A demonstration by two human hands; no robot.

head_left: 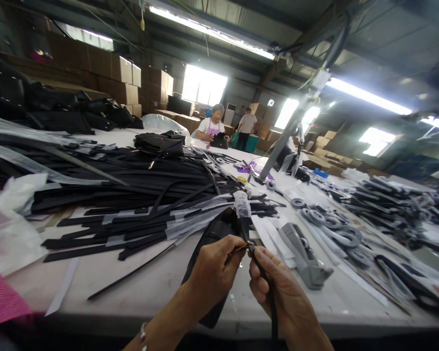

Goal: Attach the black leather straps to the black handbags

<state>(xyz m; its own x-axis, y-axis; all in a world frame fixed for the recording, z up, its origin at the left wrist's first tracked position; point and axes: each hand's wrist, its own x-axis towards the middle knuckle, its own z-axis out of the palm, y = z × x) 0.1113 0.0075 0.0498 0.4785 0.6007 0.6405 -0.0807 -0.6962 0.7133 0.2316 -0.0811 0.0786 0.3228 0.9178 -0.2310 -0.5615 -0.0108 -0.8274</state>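
Pinching a small metal clasp [240, 247] in your left hand [212, 273] while your right hand [278, 287] grips the black strap [269, 292], you appear mid-attachment; threading needs steady alignment next.

Matt black leather-like strap [269, 292]; glossy clear plastic wrap [242, 204]; smooth table [161, 282].

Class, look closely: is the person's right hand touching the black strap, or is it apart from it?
Touching. The head view shows the right hand pinching the black strap between fingers.
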